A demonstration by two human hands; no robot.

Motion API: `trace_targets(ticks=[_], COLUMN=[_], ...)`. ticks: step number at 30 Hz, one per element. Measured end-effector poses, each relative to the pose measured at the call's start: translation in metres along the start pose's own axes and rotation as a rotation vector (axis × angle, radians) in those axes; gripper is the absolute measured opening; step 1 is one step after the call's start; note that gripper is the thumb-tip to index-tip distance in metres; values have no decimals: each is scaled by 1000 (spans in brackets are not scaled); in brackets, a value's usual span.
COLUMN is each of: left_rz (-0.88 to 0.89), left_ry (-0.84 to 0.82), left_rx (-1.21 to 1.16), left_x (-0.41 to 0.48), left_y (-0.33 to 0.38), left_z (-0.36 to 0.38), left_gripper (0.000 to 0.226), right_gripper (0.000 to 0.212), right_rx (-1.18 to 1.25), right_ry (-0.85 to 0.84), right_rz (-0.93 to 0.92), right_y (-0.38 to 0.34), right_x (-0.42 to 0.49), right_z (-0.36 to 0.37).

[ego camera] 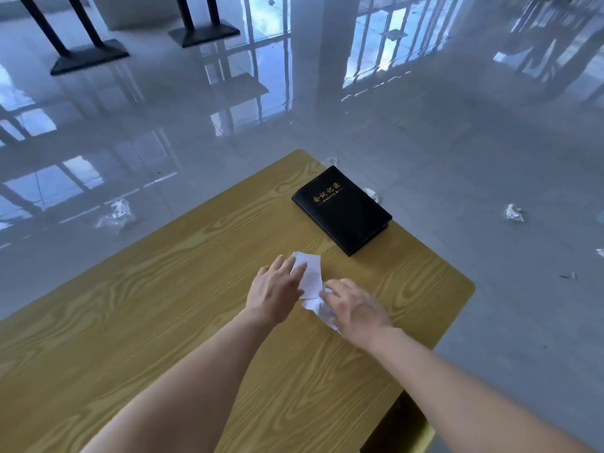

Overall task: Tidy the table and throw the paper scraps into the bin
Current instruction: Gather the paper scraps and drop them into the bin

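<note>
Seven o'clock of the notebook (pixel 341 209), left hand (pixel 274 291) and right hand (pixel 358 308) gather paper scraps (pixel 312 273), fingers (pixel 285 263) flat; next: scoop them up.

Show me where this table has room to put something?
Bare wood spreads left of the left hand to the table edge, also between the forearms. Crowded: paper scraps under it and the right hand, black notebook just beyond.

It looked like an office or meeting hall. A wood-grain table (pixel 147 305) bore a black notebook (pixel 343 212) lettered "MINUTES" in gold. The wide, glossy tiled floor (pixel 425 142) mirrored tall windows, and black pedestal bases (pixel 90 58) stood farther off.
</note>
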State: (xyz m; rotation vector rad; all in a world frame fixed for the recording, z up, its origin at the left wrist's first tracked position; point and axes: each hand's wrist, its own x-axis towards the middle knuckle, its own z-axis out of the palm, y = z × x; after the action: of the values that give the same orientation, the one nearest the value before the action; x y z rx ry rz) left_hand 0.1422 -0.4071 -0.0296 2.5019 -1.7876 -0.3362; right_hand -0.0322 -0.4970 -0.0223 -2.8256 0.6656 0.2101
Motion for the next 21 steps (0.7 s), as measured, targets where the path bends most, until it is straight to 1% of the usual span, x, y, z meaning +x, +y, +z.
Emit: trace_targets(ticks=[2, 5, 8, 10, 14, 21], left_rz=[15, -18, -53, -89, -101, -91], left_ry=[-28, 30, 83, 98, 106, 132], left_rx=[30, 49, 55, 56, 31, 35], left_x=[4, 0, -8, -13, -20, -42], left_y=[-2, -4, -6, -9, -12, -1], left_z=[6, 11, 13, 14, 11, 0], left_gripper=[49, 29, 15, 16, 17, 17], right_gripper=[35, 23, 12, 8, 18, 15], right_rx=[-20, -20, -15, -19, -40, -7], right_ry=[-30, -23, -8, 12, 48, 105], right_rz=[-16, -4, 14, 31, 59, 83], right_y=[1, 4, 4, 3, 1, -5], right_x=[0, -1, -3, -5, -10, -23], right_z=[5, 9, 9, 9, 9, 1])
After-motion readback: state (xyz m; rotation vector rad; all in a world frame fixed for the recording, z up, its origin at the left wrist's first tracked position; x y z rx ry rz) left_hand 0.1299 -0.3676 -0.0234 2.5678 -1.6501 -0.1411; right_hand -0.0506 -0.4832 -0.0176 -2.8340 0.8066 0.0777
